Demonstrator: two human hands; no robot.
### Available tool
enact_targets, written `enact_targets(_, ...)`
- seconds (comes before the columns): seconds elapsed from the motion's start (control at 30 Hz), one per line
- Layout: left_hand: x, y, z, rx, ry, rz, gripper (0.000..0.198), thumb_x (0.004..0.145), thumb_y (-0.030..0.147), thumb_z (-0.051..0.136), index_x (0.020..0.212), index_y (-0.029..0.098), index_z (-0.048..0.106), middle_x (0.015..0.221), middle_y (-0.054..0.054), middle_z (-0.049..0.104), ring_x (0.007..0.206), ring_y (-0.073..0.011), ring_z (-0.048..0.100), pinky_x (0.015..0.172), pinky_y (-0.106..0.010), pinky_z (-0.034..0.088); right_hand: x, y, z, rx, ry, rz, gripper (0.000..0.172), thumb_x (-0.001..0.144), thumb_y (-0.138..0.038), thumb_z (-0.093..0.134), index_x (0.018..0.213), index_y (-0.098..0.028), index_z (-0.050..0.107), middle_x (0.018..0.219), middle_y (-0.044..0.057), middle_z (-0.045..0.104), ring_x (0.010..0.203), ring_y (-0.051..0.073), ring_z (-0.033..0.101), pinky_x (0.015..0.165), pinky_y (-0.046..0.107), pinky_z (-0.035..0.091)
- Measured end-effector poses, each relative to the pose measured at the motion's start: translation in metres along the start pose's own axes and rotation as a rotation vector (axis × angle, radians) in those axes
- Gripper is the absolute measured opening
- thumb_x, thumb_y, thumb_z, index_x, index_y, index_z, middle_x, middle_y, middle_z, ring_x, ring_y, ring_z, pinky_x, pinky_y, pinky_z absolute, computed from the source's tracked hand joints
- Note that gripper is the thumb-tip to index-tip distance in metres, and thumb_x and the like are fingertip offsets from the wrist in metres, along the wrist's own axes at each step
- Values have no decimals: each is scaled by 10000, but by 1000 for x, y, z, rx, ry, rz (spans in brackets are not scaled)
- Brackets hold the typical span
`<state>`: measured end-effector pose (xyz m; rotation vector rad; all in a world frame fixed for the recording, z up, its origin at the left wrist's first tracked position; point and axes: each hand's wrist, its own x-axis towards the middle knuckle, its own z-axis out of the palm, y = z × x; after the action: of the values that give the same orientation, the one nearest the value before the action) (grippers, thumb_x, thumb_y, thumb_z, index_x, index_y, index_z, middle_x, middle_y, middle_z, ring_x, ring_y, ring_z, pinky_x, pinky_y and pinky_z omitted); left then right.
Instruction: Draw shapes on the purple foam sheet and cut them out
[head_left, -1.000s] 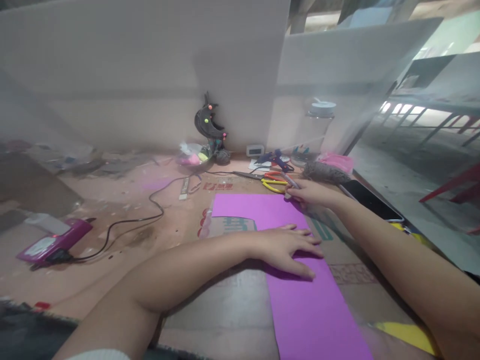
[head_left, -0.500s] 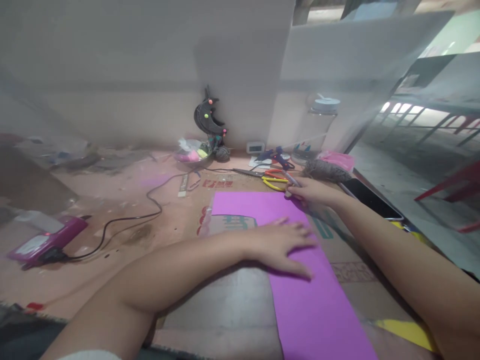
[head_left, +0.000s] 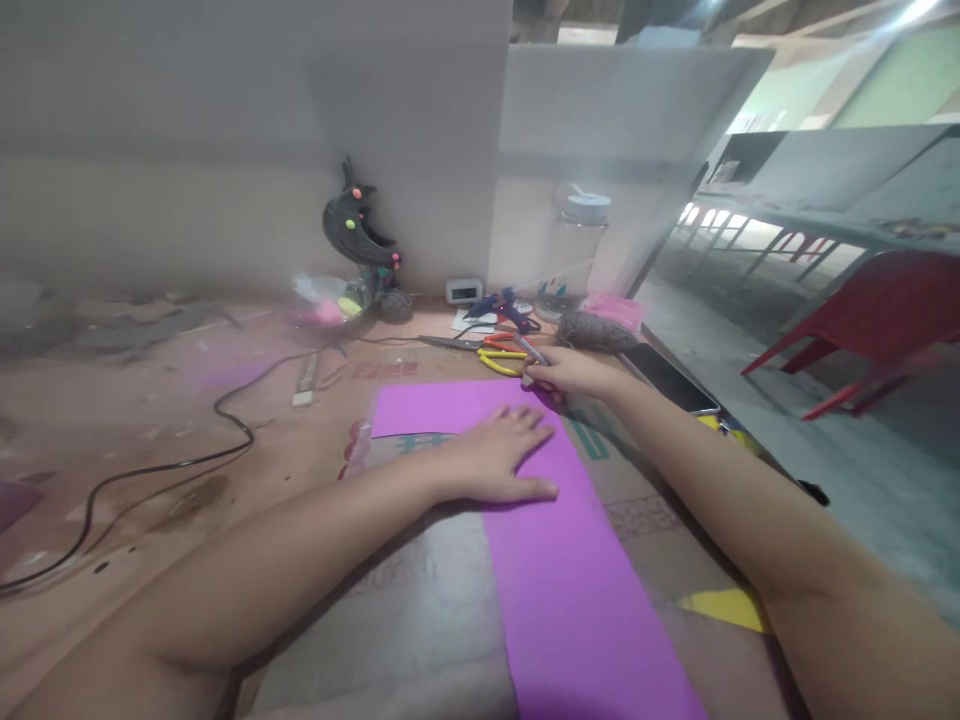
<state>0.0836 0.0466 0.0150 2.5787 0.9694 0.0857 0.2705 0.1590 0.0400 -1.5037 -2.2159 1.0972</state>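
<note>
A purple sheet of paper or foam (head_left: 577, 570), shaped like an upside-down L, lies on flattened cardboard (head_left: 360, 610). My left hand (head_left: 499, 455) rests on it near the corner, palm down with fingers spread. At the sheet's far right corner, my right hand (head_left: 562, 374) is closed round a slim greyish pen-like tool (head_left: 532, 350); its exact kind is unclear. Just beyond that hand are scissors (head_left: 450, 343) with orange handles and yellow-handled pliers or scissors (head_left: 499, 362), partly hidden by my fingers.
At the back stand a black crescent ornament (head_left: 356, 230), a small white digital clock (head_left: 463, 291) and a clear jar (head_left: 581, 250). Grey yarn (head_left: 596, 332) and a phone (head_left: 670, 379) lie to the right. A black cable (head_left: 169, 465) crosses the left side. A red chair (head_left: 874, 310) stands beyond the table.
The view has swung to the right, so everything sits further left in the picture. My left hand still lies spread on the purple sheet; my right still grips the slim tool at the corner.
</note>
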Motion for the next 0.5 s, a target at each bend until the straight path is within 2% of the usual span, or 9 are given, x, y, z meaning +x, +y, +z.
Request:
enact_targets(0.03, -2, 3, 1, -24, -47, 108, 782, 982, 615, 571, 1598, 159, 417, 1716, -166, 238, 1602, -342, 200, 1301, -528, 191, 0, 0, 0, 3, -4, -2, 120, 1016, -196, 541, 943, -153, 625, 694, -6, 657, 454, 73, 518, 424, 179, 411)
enact_targets(0.1, -7, 15, 6, -16, -32, 248, 606, 1022, 536, 540, 1522, 193, 534, 1667, -122, 388, 1561, -284, 341, 1287, -455, 270, -2, 0, 0, 10, -13, -7, 134, 1018, -193, 515, 962, -151, 629, 760, 8, 687, 465, 70, 514, 433, 187, 404)
enact_targets(0.17, -11, 28, 15, 113, 100, 197, 582, 1033, 476, 524, 1489, 117, 554, 1609, -197, 463, 1510, -314, 430, 1259, -468, 323, -2, 1, -1, -1, -24, -25, 148, 1012, -210, 513, 998, -151, 648, 819, 17, 702, 477, 72, 503, 451, 199, 394)
enact_targets(0.23, -14, 38, 24, 254, 175, 106, 629, 1039, 487, 490, 1493, 54, 529, 1578, -265, 476, 1481, -366, 460, 1234, -500, 350, -4, 2, -4, -47, -54, -85, 174, 995, -241, 534, 1016, -151, 680, 849, 25, 709, 531, 85, 524, 507, 209, 407)
enact_targets(0.33, -14, 41, 31, 346, 176, 4, 755, 1015, 608, 463, 1511, 41, 500, 1571, -300, 466, 1456, -418, 475, 1187, -539, 393, -7, -2, -8, -176, -139, -192, 210, 961, -311, 584, 1037, -151, 697, 875, 38, 712, 689, 133, 599, 618, 227, 437)
enact_targets(0.4, -13, 40, 30, 367, 174, -57, 828, 993, 677, 448, 1516, 37, 491, 1566, -312, 464, 1439, -435, 488, 1153, -561, 416, -12, -7, -9, -289, -185, -241, 241, 933, -364, 627, 1049, -159, 676, 902, 44, 711, 757, 163, 617, 641, 238, 431)
enact_targets(0.5, -11, 39, 25, 410, 180, -88, 794, 1011, 656, 424, 1475, 20, 524, 1521, -320, 512, 1397, -429, 526, 1101, -539, 454, -19, -18, -5, -438, -188, -297, 232, 911, -360, 648, 1049, -174, 651, 931, 52, 714, 757, 177, 609, 638, 247, 405)
